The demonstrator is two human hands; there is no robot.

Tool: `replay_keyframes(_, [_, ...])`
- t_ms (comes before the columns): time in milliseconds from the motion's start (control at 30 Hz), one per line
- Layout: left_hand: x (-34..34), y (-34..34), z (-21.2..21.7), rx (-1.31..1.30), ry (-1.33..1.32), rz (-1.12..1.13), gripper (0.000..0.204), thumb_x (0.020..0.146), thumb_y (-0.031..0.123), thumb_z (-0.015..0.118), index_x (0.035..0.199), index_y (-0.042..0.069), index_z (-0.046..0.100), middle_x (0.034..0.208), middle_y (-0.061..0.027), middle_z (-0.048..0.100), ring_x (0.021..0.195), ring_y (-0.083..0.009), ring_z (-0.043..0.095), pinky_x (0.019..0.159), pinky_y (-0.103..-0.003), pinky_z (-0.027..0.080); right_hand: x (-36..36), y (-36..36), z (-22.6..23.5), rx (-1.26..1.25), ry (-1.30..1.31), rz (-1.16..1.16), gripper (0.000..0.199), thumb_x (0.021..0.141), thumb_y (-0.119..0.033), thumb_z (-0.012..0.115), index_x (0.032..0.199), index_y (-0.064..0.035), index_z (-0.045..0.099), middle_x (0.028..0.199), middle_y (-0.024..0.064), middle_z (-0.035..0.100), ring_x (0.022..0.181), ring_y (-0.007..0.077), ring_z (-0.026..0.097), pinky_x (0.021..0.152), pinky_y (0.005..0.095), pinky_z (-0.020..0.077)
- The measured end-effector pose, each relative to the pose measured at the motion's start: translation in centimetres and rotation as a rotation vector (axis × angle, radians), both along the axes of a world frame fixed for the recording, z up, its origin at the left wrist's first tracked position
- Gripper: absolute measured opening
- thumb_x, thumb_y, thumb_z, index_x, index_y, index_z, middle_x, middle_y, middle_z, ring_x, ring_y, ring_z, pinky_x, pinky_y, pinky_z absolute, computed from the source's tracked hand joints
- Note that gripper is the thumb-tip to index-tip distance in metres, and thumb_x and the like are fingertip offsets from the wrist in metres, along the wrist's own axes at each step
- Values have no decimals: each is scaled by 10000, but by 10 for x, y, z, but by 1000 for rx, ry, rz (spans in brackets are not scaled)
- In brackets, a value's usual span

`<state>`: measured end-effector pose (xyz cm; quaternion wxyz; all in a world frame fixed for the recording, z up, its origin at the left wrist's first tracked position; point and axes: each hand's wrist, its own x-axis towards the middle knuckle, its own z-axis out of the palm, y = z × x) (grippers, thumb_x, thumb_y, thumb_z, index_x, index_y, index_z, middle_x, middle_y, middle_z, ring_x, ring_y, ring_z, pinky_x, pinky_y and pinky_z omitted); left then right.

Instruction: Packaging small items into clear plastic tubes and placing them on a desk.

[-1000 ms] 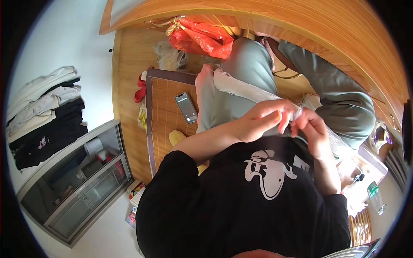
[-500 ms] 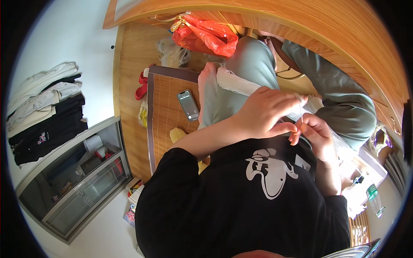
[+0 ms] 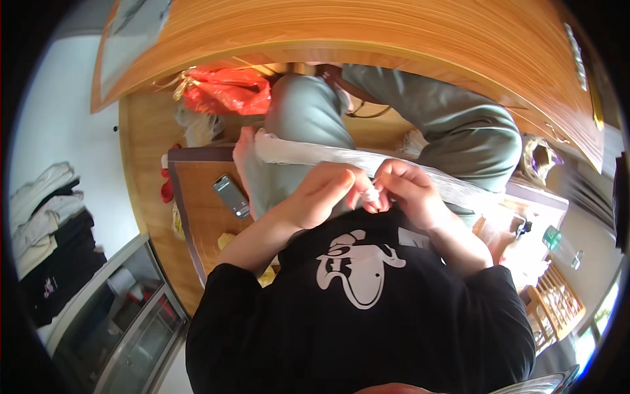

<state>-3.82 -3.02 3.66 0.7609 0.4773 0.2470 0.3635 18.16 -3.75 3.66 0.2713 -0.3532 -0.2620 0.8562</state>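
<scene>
A long bundle of white thread (image 3: pixel 315 152) stretches across my lap, from beside my bare foot at the left toward the right side of the mat. In front of my chest, my two hands meet just on the near side of it. My left hand (image 3: pixel 321 197) is closed, its fingers curled around a small white wad of thread (image 3: pixel 371 195). My right hand (image 3: pixel 413 190) pinches at the same wad, thumb against fingers. The fingers hide part of the wad, and single strands are too fine to follow.
A wooden table edge (image 3: pixel 367 49) curves above my knees. On the dark-bordered mat (image 3: pixel 197 197) at the left lies a phone (image 3: pixel 231 197). A red plastic bag (image 3: pixel 226 90) sits beyond, and a clear bottle (image 3: pixel 561 246) stands at the right, near a wooden rack (image 3: pixel 554 305).
The whole view has shifted, so the scene sits further left and lower. My left hand has come down from its raised spot, and both hands are now close together at the white thread.
</scene>
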Motion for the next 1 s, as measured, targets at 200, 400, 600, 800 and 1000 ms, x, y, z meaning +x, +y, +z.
replay_keyframes(200, [18, 5, 8, 443, 476, 273, 285, 955, 282, 492, 889, 50, 644, 792, -72, 651, 687, -218, 590, 665, -342, 434, -8, -5, 4, -23, -79, 239, 237, 981, -256, 514, 920, -35, 577, 701, 51, 586, 601, 98, 544, 565, 220, 419])
replay_keyframes(400, [4, 17, 3, 620, 686, -48, 456, 986, 373, 442, 1176, -19, 577, 1024, -156, 646, 842, -213, 618, 718, -312, 459, 3, -1, 4, 48, 132, -193, 256, 1002, -243, 451, 896, -42, 568, 644, 54, 552, 536, 112, 484, 502, 228, 376])
replay_keyframes(600, [6, 4, -10, -54, -221, -44, 472, 1007, 423, 394, 1071, -11, 570, 1078, -107, 656, 851, -197, 600, 704, -302, 429, 6, 16, 7, 19, -119, 28, 257, 1004, -243, 445, 885, -58, 579, 622, 17, 534, 498, 57, 424, 468, 186, 319])
replay_keyframes(800, [23, 9, 6, 627, 681, 343, 687, 959, 606, 328, 1170, -2, 571, 864, -105, 624, 759, -192, 542, 716, -318, 419, 10, 18, 20, 165, -119, 103, 236, 1006, -231, 447, 911, -55, 572, 633, -5, 503, 519, 45, 399, 491, 186, 301])
replay_keyframes(1000, [0, 19, 9, 781, 760, -52, 511, 917, 492, 536, 1086, 11, 578, 990, -119, 644, 832, -228, 584, 755, -340, 432, 19, 18, 17, 171, -57, -18, 248, 1019, -245, 454, 917, -45, 562, 693, -48, 453, 605, 31, 374, 535, 182, 281])
